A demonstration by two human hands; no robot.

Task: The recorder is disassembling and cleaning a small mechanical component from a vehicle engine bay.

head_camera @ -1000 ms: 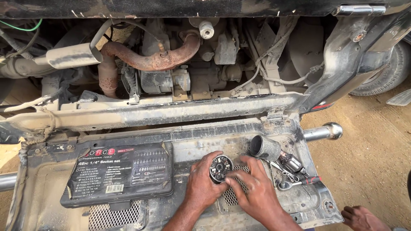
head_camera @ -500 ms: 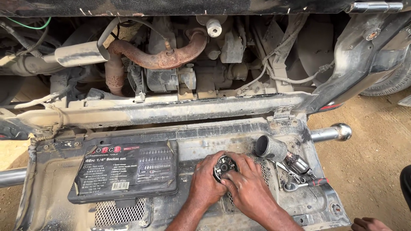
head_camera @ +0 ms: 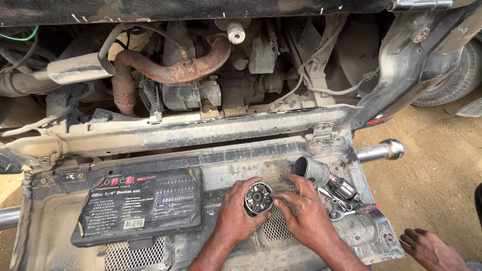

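Observation:
My left hand [head_camera: 235, 216] holds a small round metal motor part [head_camera: 258, 197] with a dark centre, upright on a dusty grey panel [head_camera: 226, 170]. My right hand [head_camera: 304, 213] rests against the part's right side, with its fingers on the rim. Both hands sit over a mesh grille [head_camera: 276, 228] in the panel. Just to the right lie a grey metal cylinder housing [head_camera: 312, 170], a wound armature [head_camera: 344, 188] and some loose tools [head_camera: 346, 206].
A black closed socket-set case [head_camera: 140, 203] lies on the panel at left. Beyond it are the vehicle's frame rail [head_camera: 201, 133], a rusty exhaust pipe [head_camera: 170, 70] and wiring. Sandy ground and a tyre [head_camera: 454, 83] are at right. Another person's hand [head_camera: 432, 248] shows at lower right.
The view has shifted slightly. My hands stay on the round part, and my right hand's fingers have moved a little around its rim.

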